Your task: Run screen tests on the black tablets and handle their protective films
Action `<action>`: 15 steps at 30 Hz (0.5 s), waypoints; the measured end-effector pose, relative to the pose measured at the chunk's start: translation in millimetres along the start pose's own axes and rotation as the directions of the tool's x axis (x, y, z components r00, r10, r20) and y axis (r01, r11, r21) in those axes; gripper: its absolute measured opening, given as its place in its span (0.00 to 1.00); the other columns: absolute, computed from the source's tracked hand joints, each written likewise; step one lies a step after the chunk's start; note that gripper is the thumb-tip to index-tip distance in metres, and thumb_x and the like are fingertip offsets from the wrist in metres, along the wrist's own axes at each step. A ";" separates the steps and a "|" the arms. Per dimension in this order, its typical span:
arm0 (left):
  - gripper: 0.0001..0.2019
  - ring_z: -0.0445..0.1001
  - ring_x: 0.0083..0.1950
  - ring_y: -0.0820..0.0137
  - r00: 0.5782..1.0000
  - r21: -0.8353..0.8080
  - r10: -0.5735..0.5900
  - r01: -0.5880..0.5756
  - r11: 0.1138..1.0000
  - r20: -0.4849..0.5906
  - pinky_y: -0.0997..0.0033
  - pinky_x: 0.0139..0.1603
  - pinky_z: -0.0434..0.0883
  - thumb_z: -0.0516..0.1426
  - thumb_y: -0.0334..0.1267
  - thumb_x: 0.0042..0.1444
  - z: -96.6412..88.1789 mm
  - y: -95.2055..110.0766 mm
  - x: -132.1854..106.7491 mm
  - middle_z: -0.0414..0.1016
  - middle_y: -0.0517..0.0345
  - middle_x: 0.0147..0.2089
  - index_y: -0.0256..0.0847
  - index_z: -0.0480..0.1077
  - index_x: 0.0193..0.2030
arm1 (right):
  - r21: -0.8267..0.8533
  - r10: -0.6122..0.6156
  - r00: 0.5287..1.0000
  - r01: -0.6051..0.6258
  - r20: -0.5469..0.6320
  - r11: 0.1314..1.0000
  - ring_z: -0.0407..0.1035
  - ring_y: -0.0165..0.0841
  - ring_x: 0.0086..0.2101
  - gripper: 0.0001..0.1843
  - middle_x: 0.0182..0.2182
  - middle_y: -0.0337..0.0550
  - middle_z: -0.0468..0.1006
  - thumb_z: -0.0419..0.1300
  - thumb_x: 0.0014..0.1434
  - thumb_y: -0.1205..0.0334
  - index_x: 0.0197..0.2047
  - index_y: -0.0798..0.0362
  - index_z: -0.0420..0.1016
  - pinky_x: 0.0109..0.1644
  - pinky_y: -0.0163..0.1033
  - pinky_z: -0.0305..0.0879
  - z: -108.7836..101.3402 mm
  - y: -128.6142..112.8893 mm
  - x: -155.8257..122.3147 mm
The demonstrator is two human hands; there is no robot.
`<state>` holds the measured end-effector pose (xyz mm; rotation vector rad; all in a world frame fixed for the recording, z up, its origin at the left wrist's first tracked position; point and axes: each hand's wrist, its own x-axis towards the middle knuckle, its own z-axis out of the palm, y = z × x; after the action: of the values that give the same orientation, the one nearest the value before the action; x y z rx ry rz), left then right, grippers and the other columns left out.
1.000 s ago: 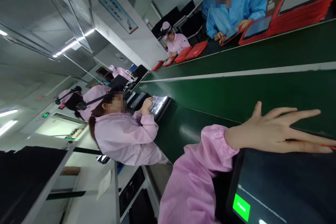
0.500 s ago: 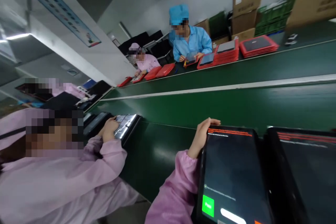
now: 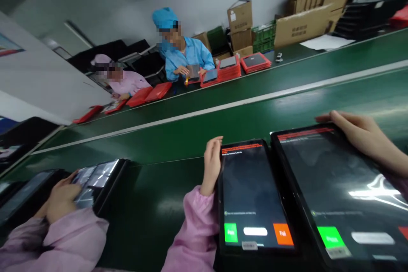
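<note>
Two tablets, the narrower tablet (image 3: 255, 191) and the wider tablet (image 3: 334, 191), lie side by side on a green conveyor tabletop (image 3: 165, 204). Each has a dark screen with red text along the top and a green Pass button near the bottom. The left hand (image 3: 211, 165) stands with its fingers curled closed around the upper left edge of the narrower tablet. The right hand (image 3: 357, 138) lies across the top edge of the wider tablet; whether it grips, I cannot tell. Left of the left fingers, a co-worker's hand (image 3: 62, 197) in a pink sleeve rests on a dark tray (image 3: 97, 180) of shiny parts. Well beyond the fingers, across the belt, a person in a blue smock (image 3: 188, 57) handles a tablet (image 3: 193, 71) beside stacked red trays (image 3: 255, 63) and cardboard boxes (image 3: 239, 17).
</note>
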<state>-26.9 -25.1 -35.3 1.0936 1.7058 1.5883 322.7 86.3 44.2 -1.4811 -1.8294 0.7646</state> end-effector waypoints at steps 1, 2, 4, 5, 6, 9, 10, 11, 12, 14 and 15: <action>0.26 0.78 0.58 0.58 1.000 0.011 0.008 -0.008 1.000 -0.016 0.57 0.65 0.71 0.60 0.65 0.62 -6.4 1.2 -10.7 0.82 0.49 0.53 0.44 0.79 0.49 | -0.022 -0.043 0.996 0.042 -0.083 0.999 0.80 0.47 0.41 0.46 0.39 0.56 0.86 0.55 0.55 0.14 0.37 0.51 0.85 0.46 0.51 0.74 -5.0 -2.4 -9.1; 0.26 0.77 0.62 0.57 1.000 0.026 0.015 -0.015 1.000 -0.023 0.56 0.68 0.70 0.62 0.65 0.61 -14.2 2.2 -23.8 0.81 0.48 0.56 0.45 0.79 0.50 | -0.061 -0.111 0.984 0.103 -0.139 0.993 0.80 0.47 0.42 0.43 0.40 0.56 0.86 0.56 0.58 0.16 0.39 0.51 0.85 0.47 0.51 0.73 -10.6 -3.9 -20.1; 0.25 0.75 0.65 0.56 0.999 0.074 0.038 -0.037 0.997 -0.011 0.55 0.71 0.69 0.65 0.64 0.60 -32.3 3.4 -55.3 0.79 0.48 0.58 0.45 0.79 0.51 | -0.133 -0.266 0.952 0.247 -0.149 0.960 0.79 0.44 0.41 0.31 0.43 0.54 0.85 0.59 0.66 0.28 0.43 0.48 0.84 0.43 0.49 0.72 -22.3 -6.1 -46.7; 0.24 0.75 0.66 0.55 0.999 0.103 0.045 -0.045 0.994 0.005 0.54 0.71 0.69 0.66 0.63 0.59 -42.1 3.1 -72.6 0.79 0.48 0.59 0.46 0.79 0.51 | -0.151 -0.354 0.928 0.336 -0.119 0.930 0.79 0.42 0.41 0.23 0.44 0.52 0.85 0.60 0.69 0.35 0.45 0.45 0.83 0.42 0.48 0.72 -27.2 -7.3 -61.3; 0.23 0.75 0.66 0.55 0.999 0.132 0.044 -0.046 0.990 0.022 0.54 0.72 0.70 0.66 0.61 0.60 -51.6 2.1 -90.0 0.79 0.48 0.59 0.46 0.79 0.51 | -0.155 -0.444 0.894 0.431 -0.062 0.889 0.79 0.42 0.41 0.15 0.44 0.49 0.85 0.61 0.72 0.43 0.47 0.42 0.82 0.41 0.48 0.73 -30.9 -8.7 -76.1; 0.19 0.75 0.68 0.55 0.997 0.172 -0.017 0.004 0.985 0.074 0.55 0.70 0.73 0.67 0.55 0.62 -75.9 -4.9 -135.7 0.77 0.48 0.62 0.47 0.80 0.53 | -0.092 -0.685 0.709 0.703 0.169 0.705 0.80 0.40 0.42 0.11 0.41 0.43 0.84 0.59 0.72 0.60 0.52 0.38 0.80 0.44 0.46 0.78 -31.1 -15.0 -115.8; 0.18 0.75 0.68 0.55 0.996 0.171 -0.040 0.026 0.985 0.081 0.55 0.69 0.74 0.68 0.53 0.62 -81.7 -7.8 -147.2 0.76 0.48 0.63 0.48 0.80 0.53 | -0.082 -0.736 0.634 0.768 0.237 0.635 0.81 0.39 0.41 0.12 0.40 0.42 0.84 0.58 0.72 0.63 0.52 0.39 0.80 0.45 0.46 0.80 -28.2 -17.6 -125.9; 0.18 0.75 0.68 0.55 0.995 0.167 -0.052 0.038 0.985 0.084 0.56 0.68 0.75 0.68 0.52 0.61 -86.2 -10.5 -156.4 0.76 0.48 0.64 0.48 0.80 0.54 | -0.103 -0.765 0.571 0.816 0.299 0.569 0.81 0.40 0.42 0.12 0.40 0.42 0.85 0.57 0.72 0.63 0.52 0.41 0.80 0.45 0.46 0.81 -24.6 -20.3 -134.1; 0.18 0.76 0.68 0.55 0.995 0.163 -0.058 0.044 0.986 0.083 0.57 0.68 0.75 0.69 0.51 0.61 -89.2 -12.5 -163.6 0.76 0.48 0.64 0.49 0.80 0.54 | -0.147 -0.784 0.518 0.854 0.342 0.500 0.81 0.40 0.42 0.12 0.41 0.42 0.85 0.57 0.72 0.62 0.50 0.42 0.81 0.45 0.47 0.82 -21.3 -22.7 -140.4; 0.18 0.76 0.68 0.54 0.998 0.156 -0.051 0.045 0.987 0.036 0.57 0.67 0.76 0.69 0.51 0.60 -91.6 -13.6 -172.6 0.77 0.48 0.63 0.49 0.80 0.53 | -0.246 -0.796 0.444 0.895 0.412 0.373 0.81 0.42 0.43 0.14 0.45 0.42 0.86 0.55 0.73 0.59 0.47 0.42 0.84 0.44 0.51 0.83 -17.7 -25.6 -148.0; 0.17 0.76 0.67 0.54 0.999 0.154 -0.044 0.042 0.987 0.010 0.56 0.67 0.76 0.69 0.51 0.59 -91.4 -12.7 -175.1 0.77 0.48 0.63 0.49 0.81 0.52 | -0.277 -0.799 0.423 0.903 0.427 0.329 0.81 0.43 0.43 0.15 0.47 0.43 0.86 0.55 0.73 0.58 0.47 0.41 0.85 0.43 0.53 0.83 -18.1 -25.6 -150.1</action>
<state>-16.4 -221.5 -57.1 1.1301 1.8562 1.4394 343.6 -65.1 56.1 -0.3811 -2.6950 -0.1228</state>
